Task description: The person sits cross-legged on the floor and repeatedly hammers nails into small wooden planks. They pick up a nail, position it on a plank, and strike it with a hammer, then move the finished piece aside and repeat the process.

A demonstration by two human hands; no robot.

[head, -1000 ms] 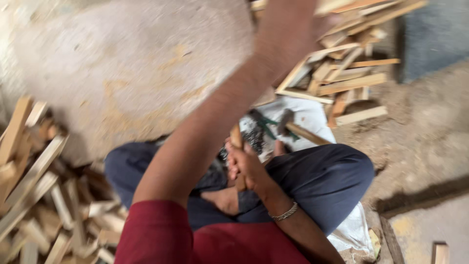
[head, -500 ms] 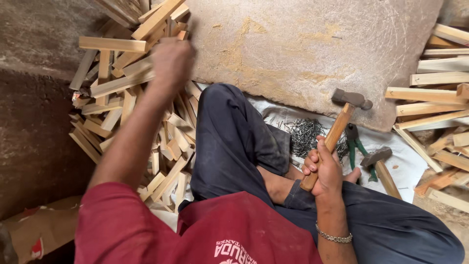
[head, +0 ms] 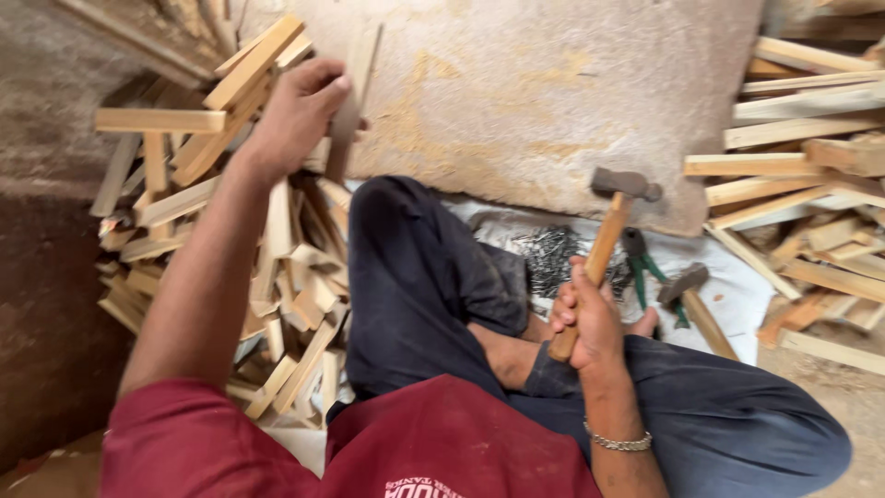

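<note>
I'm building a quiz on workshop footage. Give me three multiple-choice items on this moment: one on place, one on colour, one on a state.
1. Where does the pile of nails lie?
A. on the white sheet, in front of the crossed legs
B. on top of the wood pile at the left
C. in the left hand

2. What colour are the handles of the pliers?
A. red
B. green
C. yellow

3. What is the left hand doing?
A. resting flat on the knee
B. gripping a wooden strip at the wood pile
C. holding a second hammer

Answers: 1 A, the dark nails sit on the white sheet. 2 B, the handles show green. 3 B, its fingers close round the strip, while the right hand holds the hammer.
</note>
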